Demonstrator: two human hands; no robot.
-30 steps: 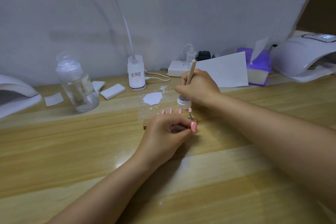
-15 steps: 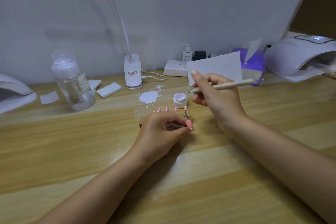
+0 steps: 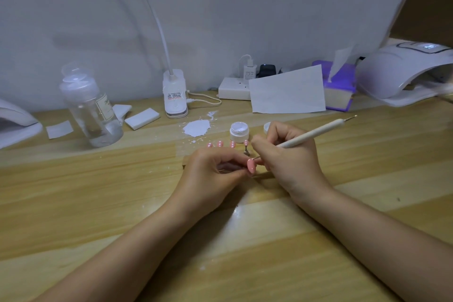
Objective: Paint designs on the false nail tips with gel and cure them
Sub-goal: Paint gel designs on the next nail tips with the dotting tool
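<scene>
Pink is the colour of the nail tip (image 3: 251,166) being worked on in the head view, the only view here. The left hand (image 3: 210,179) is pinching it between thumb and fingertips, just above the wooden surface (image 3: 98,203). The right hand (image 3: 289,154) is gripping a white dotting pen (image 3: 316,133) like a pencil, with its working point touching or nearly touching the held tip; which of the two is too fine to tell.

Behind the hands, four more pink tips (image 3: 220,144) are standing in a row on small stems, at least three already showing white dots. The open gel jar (image 3: 239,131) is sitting just beyond them, its lid (image 3: 267,127) beside it.

Risks from here, as I judge them:
- The pinch is covering much of the tip, so a fingertip sliding could be smearing wet gel.
- Too much gel on the point could be flooding a dot into a blob.
- The right hand is hovering close over the standing row; a stray knuckle could be knocking a stem over or marring uncured dots.
- The jar is standing open near the elbow path toward the curing lamp (image 3: 404,73), inviting a spill.
</scene>
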